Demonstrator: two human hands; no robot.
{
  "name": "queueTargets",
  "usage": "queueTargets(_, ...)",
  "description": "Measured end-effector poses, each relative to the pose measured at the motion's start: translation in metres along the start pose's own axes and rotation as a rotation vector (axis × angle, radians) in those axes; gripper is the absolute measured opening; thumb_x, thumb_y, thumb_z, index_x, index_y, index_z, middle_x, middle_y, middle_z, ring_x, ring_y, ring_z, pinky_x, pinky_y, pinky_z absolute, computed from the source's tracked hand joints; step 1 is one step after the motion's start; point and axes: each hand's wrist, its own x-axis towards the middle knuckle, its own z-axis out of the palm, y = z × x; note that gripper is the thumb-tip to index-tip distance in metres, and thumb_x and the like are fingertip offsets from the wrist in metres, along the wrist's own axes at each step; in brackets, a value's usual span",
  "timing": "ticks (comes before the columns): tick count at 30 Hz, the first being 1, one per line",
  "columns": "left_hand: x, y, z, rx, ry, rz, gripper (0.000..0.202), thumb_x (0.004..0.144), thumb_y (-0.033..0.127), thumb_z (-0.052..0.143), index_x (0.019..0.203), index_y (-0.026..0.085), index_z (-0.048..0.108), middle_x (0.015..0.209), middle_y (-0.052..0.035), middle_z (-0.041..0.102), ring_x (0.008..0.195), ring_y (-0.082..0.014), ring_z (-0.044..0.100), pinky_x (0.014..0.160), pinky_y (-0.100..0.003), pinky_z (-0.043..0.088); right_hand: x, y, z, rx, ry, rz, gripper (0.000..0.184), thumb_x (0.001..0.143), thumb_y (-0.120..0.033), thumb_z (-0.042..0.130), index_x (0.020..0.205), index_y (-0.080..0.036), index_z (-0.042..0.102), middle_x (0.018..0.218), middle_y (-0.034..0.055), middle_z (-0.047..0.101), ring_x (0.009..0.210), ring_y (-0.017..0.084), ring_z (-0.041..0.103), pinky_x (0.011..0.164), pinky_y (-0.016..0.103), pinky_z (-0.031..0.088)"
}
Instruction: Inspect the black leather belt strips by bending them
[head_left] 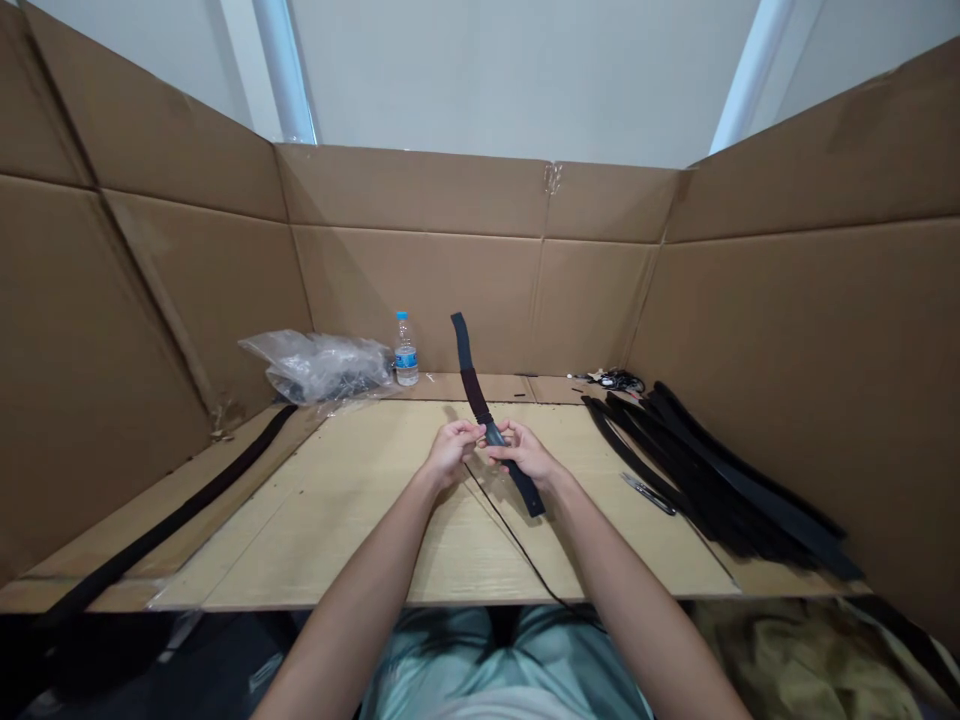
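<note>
Both of my hands meet over the middle of the wooden tabletop [360,520], pinching one dark strap [471,375]. My left hand [452,450] closes its fingertips on the strap from the left. My right hand [525,452] grips it from the right. The strap rises up and away from the hands toward the back cardboard wall, and its lower end [527,493] sticks out under my right hand. A thin black cord [517,540] runs from the hands down to the table's front edge.
A pile of several black straps [720,480] lies along the right cardboard wall, with a small metal tool [649,493] beside it. One long black strap [180,515] lies at the left. A crumpled plastic bag [319,365] and a water bottle [406,350] stand at the back.
</note>
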Motion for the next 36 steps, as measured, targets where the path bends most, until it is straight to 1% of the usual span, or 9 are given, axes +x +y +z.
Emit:
queueTargets(4,0.001,0.0,0.0,-0.014,0.082,0.021,0.052,0.037,0.039,0.088,0.057,0.016,0.045,0.041,0.0094,0.033,0.037,-0.0005,0.019,0.04,-0.02,0.008,0.002,0.0,0.001,0.064,0.004,0.011,0.046,0.062,-0.043,0.08,0.085,-0.016,0.05,0.076,0.0062,0.069,0.05,0.008,0.054,0.043,0.018,0.037)
queueTargets(7,-0.001,0.0,0.002,0.023,0.12,0.053,0.053,0.037,0.045,0.087,0.058,0.015,0.048,0.042,0.0088,0.035,0.037,-0.0005,0.02,0.04,-0.02,0.009,0.005,0.001,0.002,0.118,0.045,0.017,0.046,0.058,-0.039,0.082,0.086,-0.015,0.055,0.074,0.0058,0.068,0.051,0.009,0.054,0.045,0.018,0.037)
queueTargets(11,-0.005,0.0,0.007,0.068,0.075,0.076,0.054,0.038,0.049,0.086,0.064,0.013,0.054,0.043,0.0098,0.033,0.037,-0.0009,0.021,0.04,-0.02,0.009,0.006,0.007,0.004,0.12,0.094,-0.008,0.053,0.049,-0.029,0.088,0.092,-0.014,0.061,0.066,-0.0019,0.063,0.047,0.006,0.051,0.045,0.019,0.04)
queueTargets(17,-0.007,-0.002,0.009,0.022,0.044,0.068,0.053,0.04,0.046,0.087,0.061,0.013,0.05,0.043,0.0092,0.035,0.036,-0.0012,0.025,0.039,-0.02,0.011,0.003,0.012,0.007,0.115,0.05,0.007,0.048,0.045,-0.03,0.09,0.072,-0.014,0.053,0.063,-0.0028,0.061,0.052,0.01,0.058,0.051,0.023,0.05)
queueTargets(20,-0.006,-0.003,0.009,-0.03,0.044,0.074,0.056,0.038,0.046,0.087,0.061,0.015,0.046,0.047,0.0054,0.045,0.039,-0.0041,0.037,0.039,-0.018,0.018,0.003,0.011,0.008,0.152,0.007,0.039,0.051,0.052,-0.038,0.087,0.076,-0.018,0.046,0.068,0.0008,0.066,0.048,0.012,0.059,0.043,0.021,0.044)
queueTargets(23,-0.005,-0.002,0.007,-0.042,0.06,0.086,0.059,0.038,0.045,0.087,0.061,0.017,0.041,0.046,0.0062,0.045,0.037,-0.0025,0.032,0.039,-0.017,0.015,0.003,0.007,0.008,0.196,-0.005,0.03,0.048,0.061,-0.047,0.08,0.079,-0.018,0.047,0.068,0.004,0.067,0.045,0.011,0.056,0.04,0.019,0.037)
queueTargets(29,-0.004,-0.002,0.003,-0.016,0.105,0.096,0.056,0.042,0.044,0.086,0.06,0.017,0.041,0.043,0.0095,0.036,0.035,-0.0005,0.024,0.039,-0.019,0.012,0.0,0.004,0.006,0.149,0.01,-0.035,0.044,0.056,-0.036,0.085,0.08,-0.015,0.056,0.073,0.0041,0.069,0.058,0.01,0.058,0.055,0.02,0.044)
queueTargets(33,-0.005,0.0,0.003,-0.002,0.032,0.075,0.055,0.041,0.044,0.086,0.06,0.016,0.044,0.043,0.0111,0.031,0.035,-0.0001,0.021,0.04,-0.019,0.01,0.001,0.005,0.003,0.108,0.027,-0.005,0.053,0.052,-0.027,0.088,0.097,-0.013,0.063,0.071,0.0018,0.067,0.056,0.009,0.057,0.054,0.02,0.045)
queueTargets(36,-0.006,0.001,0.003,0.009,-0.011,0.059,0.054,0.041,0.046,0.086,0.058,0.016,0.045,0.042,0.0118,0.027,0.035,-0.0004,0.02,0.04,-0.019,0.009,0.0,0.004,0.002,0.083,0.022,0.012,0.046,0.05,-0.024,0.088,0.088,-0.011,0.065,0.064,-0.0026,0.061,0.051,0.006,0.053,0.05,0.02,0.047)
